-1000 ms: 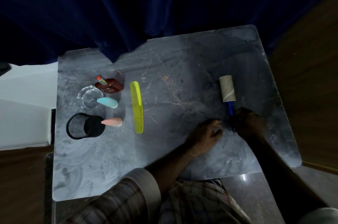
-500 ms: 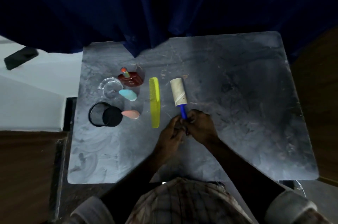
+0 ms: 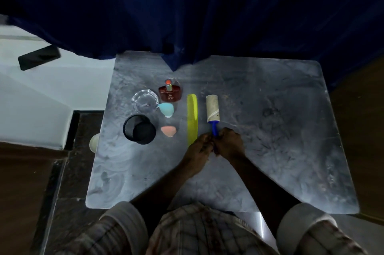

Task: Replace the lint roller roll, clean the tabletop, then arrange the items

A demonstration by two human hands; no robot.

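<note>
The lint roller lies on the grey marble tabletop, its pale roll pointing away from me and its blue handle toward me. My right hand is closed around the handle's near end. My left hand touches the same end from the left, fingers curled against it. Just left of the roller lies a yellow comb, parallel to it.
Left of the comb are a teal sponge, a pink sponge, a brown perfume bottle, a clear glass dish and a black mesh cup. A dark blue curtain hangs behind the table. A black phone lies on the white surface at left.
The lint roller has been carried from the table's right side to a spot beside the comb. Both hands came with it and now meet at the handle.
</note>
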